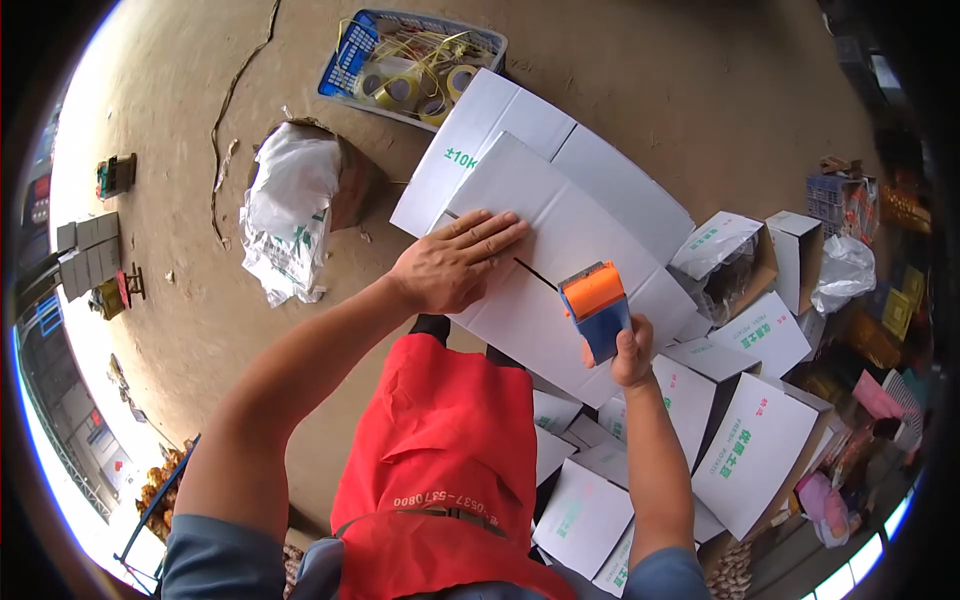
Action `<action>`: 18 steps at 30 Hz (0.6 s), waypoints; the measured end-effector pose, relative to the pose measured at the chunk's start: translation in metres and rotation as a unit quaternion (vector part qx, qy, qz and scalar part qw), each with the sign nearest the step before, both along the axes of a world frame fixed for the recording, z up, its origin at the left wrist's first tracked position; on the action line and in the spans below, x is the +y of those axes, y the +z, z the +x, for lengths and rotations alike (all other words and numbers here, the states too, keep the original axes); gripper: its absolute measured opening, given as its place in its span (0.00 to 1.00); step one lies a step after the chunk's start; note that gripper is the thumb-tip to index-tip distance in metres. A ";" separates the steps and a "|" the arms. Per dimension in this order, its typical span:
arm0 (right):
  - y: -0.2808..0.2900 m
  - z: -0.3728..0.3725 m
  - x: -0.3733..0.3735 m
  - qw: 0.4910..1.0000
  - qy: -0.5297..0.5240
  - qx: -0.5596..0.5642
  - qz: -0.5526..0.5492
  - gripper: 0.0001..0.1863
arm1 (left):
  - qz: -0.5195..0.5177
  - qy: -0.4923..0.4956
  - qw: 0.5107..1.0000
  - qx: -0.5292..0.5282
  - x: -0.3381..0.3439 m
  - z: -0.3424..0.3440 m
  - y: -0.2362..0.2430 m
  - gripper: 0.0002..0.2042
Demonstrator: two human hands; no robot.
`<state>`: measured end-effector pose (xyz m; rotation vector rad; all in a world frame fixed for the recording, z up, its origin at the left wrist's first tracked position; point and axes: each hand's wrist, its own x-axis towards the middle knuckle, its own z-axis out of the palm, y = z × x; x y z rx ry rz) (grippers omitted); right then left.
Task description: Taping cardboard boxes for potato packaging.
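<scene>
A flattened white cardboard carton [590,225] lies in front of me, its flaps spread outward and creases running across it. My left hand [455,262] rests on its near left part, palm down and fingers stretched out. In my right hand [632,352] is a hand-held tape dispenser [592,290] with a blue body and an orange part, held over the carton's right side. Between the two hands a short dark line shows on the cardboard; I cannot tell whether it is a slot or a gap.
Beyond the carton stands a blue plastic crate [345,60] with tape rolls and yellow strapping. White plastic bags [290,200] spill from an open box at left. Several white printed boxes [755,455] crowd the right side, and a blue crate [826,200] sits farther off.
</scene>
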<state>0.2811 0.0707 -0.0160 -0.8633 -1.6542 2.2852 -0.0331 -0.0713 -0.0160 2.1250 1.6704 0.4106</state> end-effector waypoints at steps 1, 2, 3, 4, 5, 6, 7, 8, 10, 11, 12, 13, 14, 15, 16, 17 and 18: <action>0.004 -0.006 0.001 1.000 0.015 0.001 0.019 0.41 | -0.007 -0.005 1.000 0.004 -0.002 -0.001 0.002 0.29; 0.006 -0.013 0.005 1.000 0.023 0.004 0.019 0.41 | -0.007 0.004 1.000 0.007 -0.002 -0.001 0.000 0.29; 0.009 -0.019 0.009 0.999 0.046 0.007 0.027 0.42 | 0.004 0.004 1.000 0.003 -0.001 -0.002 -0.002 0.30; 0.012 -0.025 0.012 0.997 0.066 0.009 0.034 0.43 | 0.015 0.002 1.000 -0.004 -0.001 -0.001 -0.003 0.31; 0.009 -0.030 0.014 0.997 0.073 0.010 0.034 0.43 | 0.016 0.006 1.000 -0.015 -0.002 -0.002 -0.004 0.32; 0.003 -0.036 0.015 0.993 0.095 0.014 0.066 0.44 | 0.016 0.013 1.000 -0.014 -0.003 -0.002 -0.005 0.32; 0.001 -0.044 0.017 0.988 0.117 0.020 0.098 0.44 | 0.023 0.017 0.999 -0.024 -0.005 -0.004 -0.006 0.31; 0.001 -0.051 0.016 0.987 0.124 0.022 0.098 0.44 | 0.032 0.021 0.999 -0.034 -0.006 -0.005 -0.008 0.31; 0.000 -0.068 0.014 0.981 0.121 0.055 0.141 0.43 | 0.058 0.043 0.997 -0.036 -0.004 -0.002 -0.008 0.27; 0.001 -0.075 0.012 0.980 0.128 0.061 0.142 0.43 | 0.068 0.052 0.992 -0.094 -0.004 -0.003 -0.006 0.25; 0.002 -0.080 0.008 0.974 0.122 0.089 0.172 0.41 | 0.078 0.062 0.984 -0.151 -0.005 -0.004 -0.003 0.23; 0.003 -0.082 0.008 0.966 0.117 0.114 0.201 0.39 | 0.101 0.092 0.969 -0.206 -0.003 -0.003 0.006 0.16; 0.001 -0.079 0.009 0.966 0.120 0.112 0.202 0.39 | 0.103 0.094 0.968 -0.208 0.000 -0.001 0.017 0.16; -0.004 -0.076 0.009 0.956 0.130 0.136 0.225 0.37 | -0.026 0.167 0.921 -0.350 0.002 0.002 0.029 0.15; -0.004 -0.077 0.008 0.945 0.142 0.162 0.245 0.36 | -0.153 0.234 0.834 -0.476 0.000 0.005 0.037 0.15; -0.003 -0.076 0.009 0.947 0.150 0.156 0.236 0.33 | -0.153 0.238 0.831 -0.478 -0.003 0.007 0.040 0.15; -0.002 -0.075 0.009 0.947 0.154 0.155 0.234 0.33 | -0.184 0.240 0.800 -0.518 -0.006 0.010 0.042 0.19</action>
